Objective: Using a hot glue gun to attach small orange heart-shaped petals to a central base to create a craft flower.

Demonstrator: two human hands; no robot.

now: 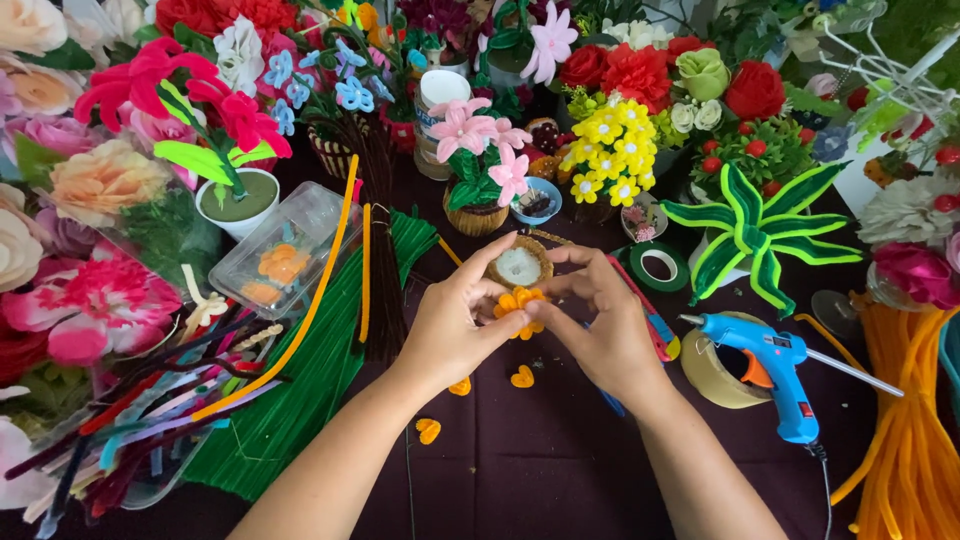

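Both hands pinch orange flower (pixel 520 305) above dark table (pixel 560 460): left hand (pixel 455 325) grips its left side, right hand (pixel 600 320) its right. Step: shaping petals. Loose petals (pixel 522 377) lie below. Next likely needs firm hold, glue gun (pixel 775 365) nearby.

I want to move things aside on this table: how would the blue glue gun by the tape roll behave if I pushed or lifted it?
The blue glue gun leans on the tape roll, so a push would probably topple it. Its glue stick juts out behind and its cord trails off the table, so lifting may snag. It looks like rigid plastic, probably light.
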